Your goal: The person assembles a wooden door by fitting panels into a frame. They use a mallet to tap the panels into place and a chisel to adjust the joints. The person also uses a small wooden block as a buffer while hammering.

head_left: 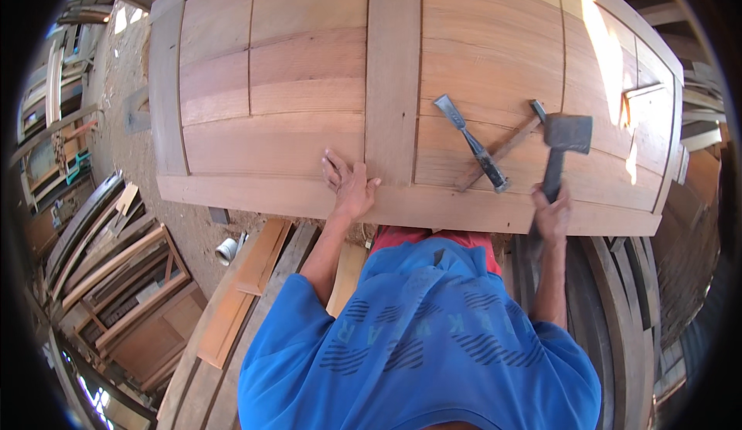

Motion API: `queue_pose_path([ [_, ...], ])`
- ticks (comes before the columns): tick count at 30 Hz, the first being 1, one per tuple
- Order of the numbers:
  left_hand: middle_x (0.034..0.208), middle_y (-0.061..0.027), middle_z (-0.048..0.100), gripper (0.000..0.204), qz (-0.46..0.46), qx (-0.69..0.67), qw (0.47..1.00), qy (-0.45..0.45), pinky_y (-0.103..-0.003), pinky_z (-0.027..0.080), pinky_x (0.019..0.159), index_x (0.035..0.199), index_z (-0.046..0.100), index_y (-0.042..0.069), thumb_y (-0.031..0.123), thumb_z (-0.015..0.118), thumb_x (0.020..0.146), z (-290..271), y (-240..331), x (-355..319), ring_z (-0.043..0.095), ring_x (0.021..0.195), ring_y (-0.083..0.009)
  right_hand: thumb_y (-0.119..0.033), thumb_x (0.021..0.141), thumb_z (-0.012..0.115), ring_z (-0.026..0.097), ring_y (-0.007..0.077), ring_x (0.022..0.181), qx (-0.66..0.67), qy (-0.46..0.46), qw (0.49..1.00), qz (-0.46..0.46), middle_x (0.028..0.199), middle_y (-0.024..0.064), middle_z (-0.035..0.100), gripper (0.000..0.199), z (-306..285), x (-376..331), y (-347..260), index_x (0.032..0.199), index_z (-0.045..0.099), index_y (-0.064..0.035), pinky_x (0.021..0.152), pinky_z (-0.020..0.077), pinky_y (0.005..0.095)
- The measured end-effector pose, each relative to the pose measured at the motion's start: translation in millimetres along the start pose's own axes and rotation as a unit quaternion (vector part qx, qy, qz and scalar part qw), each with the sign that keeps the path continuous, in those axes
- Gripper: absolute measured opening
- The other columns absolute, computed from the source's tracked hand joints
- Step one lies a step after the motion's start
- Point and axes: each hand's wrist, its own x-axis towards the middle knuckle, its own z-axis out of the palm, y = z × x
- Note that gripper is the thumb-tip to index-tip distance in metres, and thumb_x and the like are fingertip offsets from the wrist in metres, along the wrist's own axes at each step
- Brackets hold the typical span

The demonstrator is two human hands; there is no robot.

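The wooden panel [393, 82] is spanning the upper centre, looking already joined; what is remaining is unclear. At centre right, the right grip [552, 212] is clamping a dark mallet [569, 133] while a chisel [473, 145] is lying loose; the left grip [352, 190], spread apart, is resting on the panel.
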Motion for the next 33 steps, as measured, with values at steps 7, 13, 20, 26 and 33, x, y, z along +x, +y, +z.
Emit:
queue_pose_path([
  [7, 0.157, -0.0479, -0.017, 0.039, 0.027, 0.008, 0.999, -0.023, -0.08, 0.005, 0.11, 0.119, 0.053, 0.002, 0.03, 0.068, 0.096, -6.4, -4.3, 5.0, -0.009, 0.144, -0.0704, -0.028, 0.08, 0.081, 0.068, 0.0414, 0.092, 0.038, -0.292, 0.955, 0.023, 0.095, 0.0295, 0.068, 0.053, 55.9, -89.8, -44.7, 0.113, 0.058, 0.0084, 0.081, 0.0514, 0.0489],
  [13, 0.158, -0.0458, -0.017, 0.041, 0.064, 0.023, 0.998, 0.006, -0.079, 0.007, 0.112, 0.122, 0.053, 0.003, 0.03, 0.069, 0.095, 0.6, -15.1, 4.6, -0.009, 0.144, -0.07, -0.027, 0.082, 0.077, 0.066, 0.0452, 0.087, -0.029, -0.303, 0.952, 0.023, 0.089, 0.0316, 0.065, 0.048, 109.5, -112.2, -45.0, 0.107, 0.057, 0.0082, 0.079, 0.0505, 0.0492],
  [20, 0.156, -0.0491, -0.016, 0.04, 0.061, -0.001, 0.998, 0.006, -0.08, 0.007, 0.111, 0.117, 0.053, 0.001, 0.027, 0.072, 0.094, -1.0, -12.3, 4.4, -0.009, 0.143, -0.0718, -0.03, 0.084, 0.075, 0.066, 0.05, 0.101, 0.011, -0.311, 0.95, 0.011, 0.099, 0.0351, 0.067, 0.052, 117.8, -112.4, -41.2, 0.112, 0.056, 0.0099, 0.089, 0.0503, 0.0519],
  [26, 0.156, -0.0492, -0.016, 0.04, 0.063, 0.016, 0.998, 0.007, -0.082, 0.009, 0.109, 0.116, 0.053, 0.001, 0.027, 0.073, 0.093, 0.2, -12.1, 4.0, -0.007, 0.143, -0.0721, -0.032, 0.083, 0.075, 0.066, 0.0492, 0.1, 0.019, -0.277, 0.96, 0.02, 0.1, 0.0336, 0.067, 0.052, 133.4, -121.1, -31.2, 0.109, 0.058, 0.0089, 0.088, 0.0505, 0.0511],
  [33, 0.158, -0.048, -0.014, 0.037, 0.043, 0.022, 0.999, -0.01, -0.08, 0.009, 0.111, 0.115, 0.053, 0.003, 0.028, 0.071, 0.095, -2.7, -10.3, 4.1, -0.009, 0.145, -0.0699, -0.032, 0.083, 0.074, 0.066, 0.05, 0.097, 0.024, -0.311, 0.948, 0.055, 0.096, 0.0346, 0.067, 0.055, 120.3, -111.1, -41.2, 0.113, 0.055, 0.0104, 0.087, 0.0507, 0.0512],
])
